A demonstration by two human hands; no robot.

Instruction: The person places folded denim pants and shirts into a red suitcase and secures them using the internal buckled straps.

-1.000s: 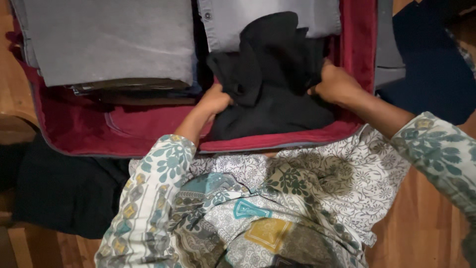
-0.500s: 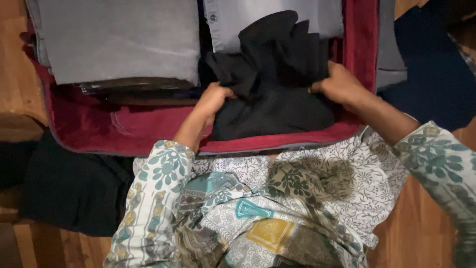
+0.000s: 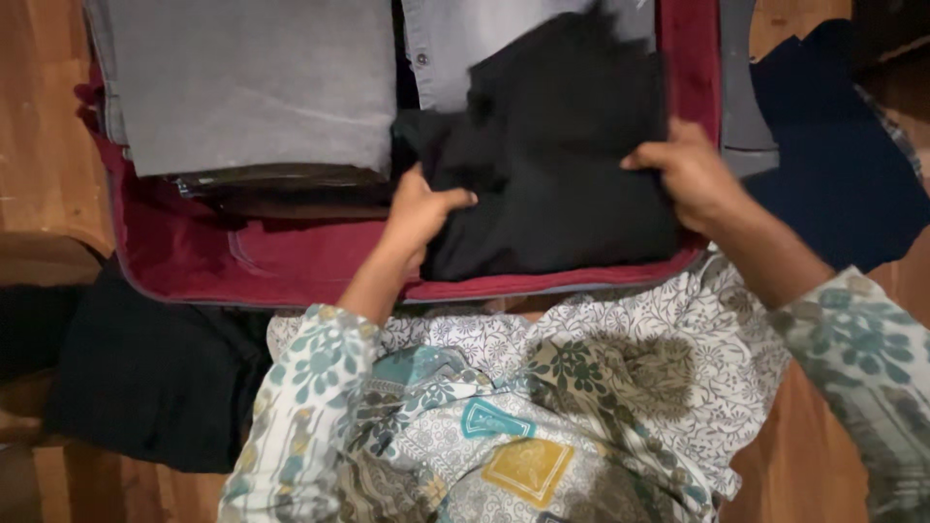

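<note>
A black garment (image 3: 562,155) lies in the right half of an open suitcase with red lining (image 3: 291,261). My left hand (image 3: 421,208) grips its left edge, thumb on top. My right hand (image 3: 693,174) grips its right edge near the suitcase wall. The garment looks flatter and spread between both hands. A folded grey garment (image 3: 252,82) fills the left half, stacked on darker clothes (image 3: 281,189). A light grey shirt (image 3: 484,39) lies under the black one at the back.
A black cloth (image 3: 145,378) lies on the wooden floor at the left, and a dark blue cloth (image 3: 843,165) at the right. My patterned tunic (image 3: 523,407) covers the lower view. A wooden edge (image 3: 39,257) sits at the left.
Both hands have spread apart and lifted slightly, pulling the bunched black garment flatter and wider. The view has shifted a little.
</note>
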